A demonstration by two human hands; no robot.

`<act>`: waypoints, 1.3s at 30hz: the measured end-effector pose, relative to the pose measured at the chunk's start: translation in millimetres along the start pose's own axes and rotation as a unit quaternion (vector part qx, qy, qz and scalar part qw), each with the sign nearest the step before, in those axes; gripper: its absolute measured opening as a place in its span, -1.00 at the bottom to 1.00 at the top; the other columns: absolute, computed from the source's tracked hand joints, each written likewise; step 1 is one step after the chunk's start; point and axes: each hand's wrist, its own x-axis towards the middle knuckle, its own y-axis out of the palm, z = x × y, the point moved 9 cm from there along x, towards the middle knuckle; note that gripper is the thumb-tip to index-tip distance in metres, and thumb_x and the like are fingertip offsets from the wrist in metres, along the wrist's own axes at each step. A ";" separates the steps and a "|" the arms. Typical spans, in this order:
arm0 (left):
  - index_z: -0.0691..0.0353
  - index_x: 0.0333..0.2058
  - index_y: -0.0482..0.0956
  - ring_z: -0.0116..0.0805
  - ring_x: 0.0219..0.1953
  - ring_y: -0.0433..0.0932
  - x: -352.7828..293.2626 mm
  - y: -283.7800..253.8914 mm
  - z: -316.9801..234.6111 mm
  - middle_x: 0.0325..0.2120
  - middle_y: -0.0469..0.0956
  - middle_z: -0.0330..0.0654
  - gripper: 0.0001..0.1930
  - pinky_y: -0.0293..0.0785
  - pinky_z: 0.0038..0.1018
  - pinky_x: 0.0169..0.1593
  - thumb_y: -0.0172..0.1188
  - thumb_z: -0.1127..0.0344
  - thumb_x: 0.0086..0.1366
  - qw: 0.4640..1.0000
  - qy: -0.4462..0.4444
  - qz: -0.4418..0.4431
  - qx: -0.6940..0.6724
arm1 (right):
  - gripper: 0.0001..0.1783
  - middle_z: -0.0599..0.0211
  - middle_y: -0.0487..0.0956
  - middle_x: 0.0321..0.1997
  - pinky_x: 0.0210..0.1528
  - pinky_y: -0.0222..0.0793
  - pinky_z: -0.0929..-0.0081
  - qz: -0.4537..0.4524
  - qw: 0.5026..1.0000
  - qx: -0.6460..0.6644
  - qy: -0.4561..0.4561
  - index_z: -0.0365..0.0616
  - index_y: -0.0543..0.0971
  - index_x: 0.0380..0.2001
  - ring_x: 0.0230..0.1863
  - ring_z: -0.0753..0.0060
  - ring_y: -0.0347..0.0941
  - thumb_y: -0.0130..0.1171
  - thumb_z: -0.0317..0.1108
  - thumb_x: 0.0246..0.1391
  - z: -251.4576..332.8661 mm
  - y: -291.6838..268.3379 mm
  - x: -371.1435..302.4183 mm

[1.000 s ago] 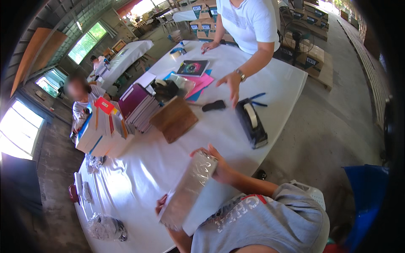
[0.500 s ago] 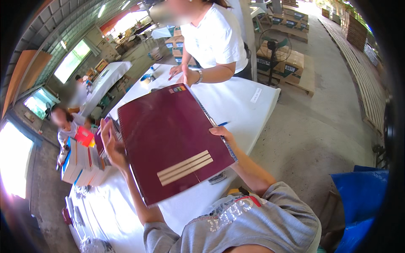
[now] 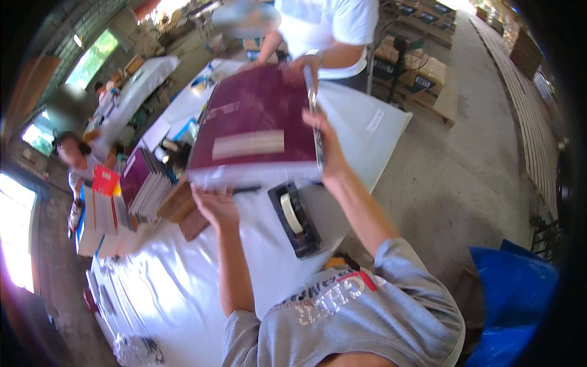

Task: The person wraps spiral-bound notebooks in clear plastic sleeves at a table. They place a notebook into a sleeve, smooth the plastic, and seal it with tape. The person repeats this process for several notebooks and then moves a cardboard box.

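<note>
A thick maroon notebook or stack of notebooks (image 3: 257, 116), with a pale label panel on its cover, is held out over the white table. At its right edge my right hand (image 3: 324, 137) is closed, thumb on the top side. Beneath the near left corner is my left hand (image 3: 217, 208), palm turned up and supporting it, its fingers partly hidden by the notebook. Across the table, a co-worker in a white shirt has a hand (image 3: 306, 64) at the far right corner. The co-worker's other hand is near the far edge, partly blocked from view.
A black tape dispenser (image 3: 295, 219) lies on the white table (image 3: 361, 147) close to my body. Left of my hands are a wooden block (image 3: 183, 208), upright maroon notebooks (image 3: 143, 177) and stacked books (image 3: 101, 226). A blue sheet (image 3: 510, 300) hangs at lower right.
The maroon notebook has moved away from me and tilted flatter. My left hand has shifted from its left side to beneath its near edge. The co-worker's hand now reaches it.
</note>
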 end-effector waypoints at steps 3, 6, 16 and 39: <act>0.03 0.11 0.22 -0.35 0.23 0.10 -41.2 -3.8 24.5 0.09 0.27 -0.25 -0.38 0.05 -0.25 0.14 0.12 -0.09 0.12 0.988 -0.040 0.067 0.135 | -0.60 0.14 0.38 0.02 -0.07 0.36 -0.08 0.217 0.936 0.260 0.091 0.19 0.35 0.00 0.04 0.12 0.34 0.01 -0.05 0.08 3.5 -12.0 65.4; 0.11 0.21 0.05 -0.10 0.29 -0.05 -94.6 -22.5 22.8 0.23 0.01 -0.04 0.06 0.01 -0.11 0.21 0.39 -0.16 -0.22 0.884 0.045 0.277 0.373 | -0.39 0.15 0.14 0.27 0.22 0.00 -0.09 0.095 0.981 -0.170 -0.017 0.25 0.13 0.21 0.29 0.14 0.04 0.02 -0.08 0.10 27.4 -33.3 83.5; 0.37 0.24 -0.29 0.10 0.26 -0.02 -178.7 -68.2 142.7 0.22 -0.08 0.21 0.32 0.07 -0.20 0.23 0.48 -0.02 -0.32 0.789 -0.074 0.246 0.559 | -0.30 0.06 0.27 0.16 0.20 0.03 0.10 0.180 0.454 -0.867 -0.103 0.07 0.27 0.16 0.22 0.04 0.12 0.23 -0.13 -0.10 -87.2 -180.4 -11.8; 0.04 0.22 0.11 0.08 0.27 -0.04 -182.7 -195.7 29.0 0.22 0.03 0.03 -0.11 -0.05 0.06 0.19 0.30 -0.08 -0.06 0.653 -0.036 -0.103 0.750 | -0.45 0.16 0.30 0.01 -0.07 0.29 0.18 0.275 0.692 -0.649 -0.155 -0.15 0.31 -0.03 0.03 0.10 0.27 -0.01 -0.55 -0.24 -179.0 19.4 -40.6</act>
